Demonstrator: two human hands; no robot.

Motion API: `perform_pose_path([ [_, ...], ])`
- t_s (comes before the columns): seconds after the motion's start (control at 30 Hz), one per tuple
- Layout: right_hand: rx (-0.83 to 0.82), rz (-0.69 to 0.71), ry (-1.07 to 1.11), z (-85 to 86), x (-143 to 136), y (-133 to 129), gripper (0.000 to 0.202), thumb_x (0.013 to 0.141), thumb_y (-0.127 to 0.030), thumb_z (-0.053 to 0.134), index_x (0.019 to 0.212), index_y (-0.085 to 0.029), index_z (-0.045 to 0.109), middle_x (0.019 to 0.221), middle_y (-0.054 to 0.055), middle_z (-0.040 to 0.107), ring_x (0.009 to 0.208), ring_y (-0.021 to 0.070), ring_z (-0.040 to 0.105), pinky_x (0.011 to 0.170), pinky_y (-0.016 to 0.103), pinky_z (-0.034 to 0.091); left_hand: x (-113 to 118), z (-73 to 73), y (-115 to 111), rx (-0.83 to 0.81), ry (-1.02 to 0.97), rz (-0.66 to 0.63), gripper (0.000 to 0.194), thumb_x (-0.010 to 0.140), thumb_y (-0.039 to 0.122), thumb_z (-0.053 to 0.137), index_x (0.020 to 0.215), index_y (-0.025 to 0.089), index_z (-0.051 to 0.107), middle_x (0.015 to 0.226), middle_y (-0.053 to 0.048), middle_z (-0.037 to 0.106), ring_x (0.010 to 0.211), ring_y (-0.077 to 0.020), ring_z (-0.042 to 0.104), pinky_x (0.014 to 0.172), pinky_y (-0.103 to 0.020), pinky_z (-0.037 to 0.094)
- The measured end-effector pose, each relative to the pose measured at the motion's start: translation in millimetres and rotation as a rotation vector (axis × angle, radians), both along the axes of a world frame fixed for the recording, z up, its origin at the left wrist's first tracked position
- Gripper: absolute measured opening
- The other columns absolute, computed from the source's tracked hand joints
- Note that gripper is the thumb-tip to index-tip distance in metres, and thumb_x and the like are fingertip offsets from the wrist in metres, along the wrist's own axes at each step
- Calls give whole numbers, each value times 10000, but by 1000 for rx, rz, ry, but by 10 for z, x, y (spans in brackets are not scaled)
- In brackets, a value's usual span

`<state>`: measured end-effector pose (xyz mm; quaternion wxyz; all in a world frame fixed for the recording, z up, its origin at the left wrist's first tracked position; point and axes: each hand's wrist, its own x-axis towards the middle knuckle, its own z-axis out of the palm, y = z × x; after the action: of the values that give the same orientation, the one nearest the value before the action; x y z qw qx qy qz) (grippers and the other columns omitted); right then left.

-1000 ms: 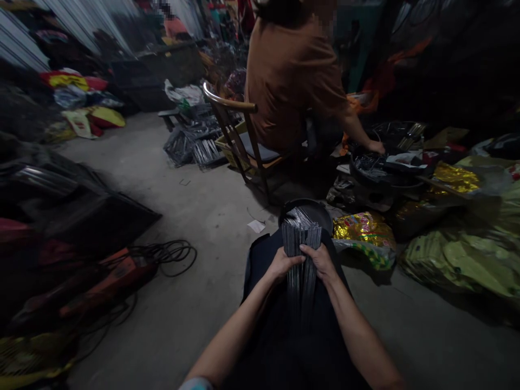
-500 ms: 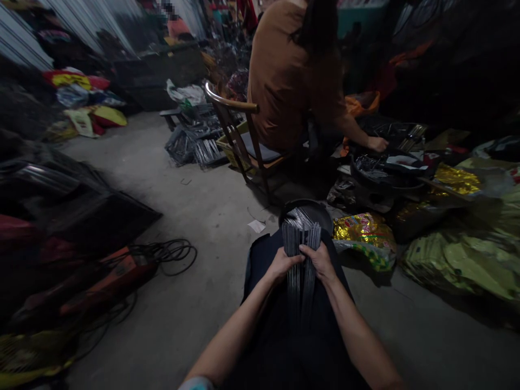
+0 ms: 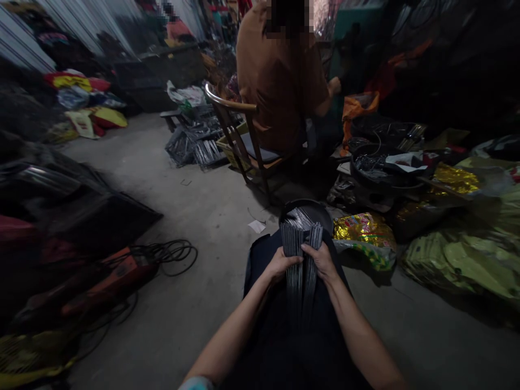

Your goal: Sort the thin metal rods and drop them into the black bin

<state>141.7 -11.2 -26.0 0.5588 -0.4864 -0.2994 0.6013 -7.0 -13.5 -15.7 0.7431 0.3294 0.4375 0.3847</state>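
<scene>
My left hand [image 3: 281, 262] is closed around a thick bundle of thin grey metal rods [image 3: 292, 238], its thumb lying across the front. A smaller bundle of the same rods [image 3: 315, 234] is gripped by my right hand [image 3: 320, 259], thumb pointing inward. Both bundles stand side by side over the dark cloth [image 3: 264, 298] on my lap, with a narrow gap between them. Their lower ends fade into shadow. Just beyond, a round black pan [image 3: 320, 210] holds more shiny rods [image 3: 298, 216].
Ahead, a person in a brown shirt [image 3: 276, 81] sits on a wooden chair [image 3: 231, 108]. A gold packet [image 3: 361, 227] and greenish sacks [image 3: 459, 260] lie to the right. Coiled cable [image 3: 179, 257] and an orange machine [image 3: 109, 276] are on the left floor. A black basin [image 3: 369, 168] stands at right.
The two bundles have spread slightly apart at their tops. The person in brown has straightened and drawn a hand back from the basin area, raising it.
</scene>
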Motion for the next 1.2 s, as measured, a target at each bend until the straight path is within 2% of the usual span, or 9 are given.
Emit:
perform_pose_path([
  [0.27, -7, 3, 37, -27, 30, 6, 399, 607, -334, 821, 954, -186, 692, 912, 31, 739, 789, 215, 677, 785, 334, 513, -1, -10, 9, 5, 11, 19, 359, 509, 196, 865, 824, 97, 722, 763, -52, 722, 662, -172, 639, 716, -302, 496],
  [0.4, -37, -16, 74, -53, 57, -4, 278, 614, -312, 802, 824, -186, 669, 693, -17, 686, 595, 154, 607, 632, 279, 499, 1, -38, 17, 36, 18, 29, 373, 509, 207, 876, 834, 97, 728, 793, -60, 728, 686, -178, 642, 720, -301, 494],
  [0.47, -34, -8, 92, -46, 50, -5, 275, 617, -305, 806, 819, -190, 659, 660, -31, 665, 574, 141, 590, 611, 266, 490, 9, -44, 20, 49, 30, 26, 378, 515, 224, 879, 837, 96, 729, 789, -62, 727, 683, -180, 639, 713, -303, 494],
  [0.67, 2, 38, 103, -31, -6, 24, 416, 622, -286, 827, 991, -184, 663, 913, 24, 723, 811, 196, 664, 777, 318, 517, 32, -23, 18, 63, 58, 46, 445, 491, 224, 890, 884, 89, 734, 825, -76, 736, 732, -196, 649, 757, -316, 492],
  [0.83, -30, 12, 98, -119, 42, 25, 282, 642, -320, 806, 826, -181, 645, 643, -31, 639, 567, 129, 575, 578, 246, 464, 6, 24, -7, 30, 12, 6, 331, 549, 223, 825, 846, 105, 742, 755, -47, 718, 654, -163, 624, 701, -283, 481],
  [0.93, -16, 9, 91, -118, 52, 14, 297, 644, -346, 815, 810, -187, 627, 583, -52, 592, 504, 110, 527, 528, 232, 429, 1, 34, -11, 65, 19, -3, 303, 553, 198, 796, 836, 100, 748, 762, -49, 718, 669, -160, 623, 699, -266, 474],
  [1.0, 0, 5, 98, -82, 35, 10, 332, 635, -350, 827, 856, -189, 639, 638, -43, 627, 544, 120, 561, 572, 244, 457, 8, 27, -7, 59, 37, 14, 305, 549, 198, 802, 830, 97, 742, 764, -52, 719, 668, -164, 626, 694, -271, 475],
  [1.13, 28, 30, 102, 5, -19, 11, 433, 616, -339, 840, 985, -190, 666, 908, 24, 726, 808, 205, 672, 785, 328, 515, 32, 7, -3, 26, 52, 45, 326, 521, 197, 831, 812, 99, 724, 730, -40, 713, 627, -161, 619, 671, -280, 478],
  [1.2, 25, 18, 77, 21, -31, 13, 458, 606, -335, 843, 1004, -190, 671, 944, 36, 734, 867, 232, 680, 826, 355, 513, 40, 9, -7, 21, 45, 50, 316, 520, 197, 833, 799, 101, 720, 710, -31, 707, 614, -155, 615, 669, -278, 481],
])
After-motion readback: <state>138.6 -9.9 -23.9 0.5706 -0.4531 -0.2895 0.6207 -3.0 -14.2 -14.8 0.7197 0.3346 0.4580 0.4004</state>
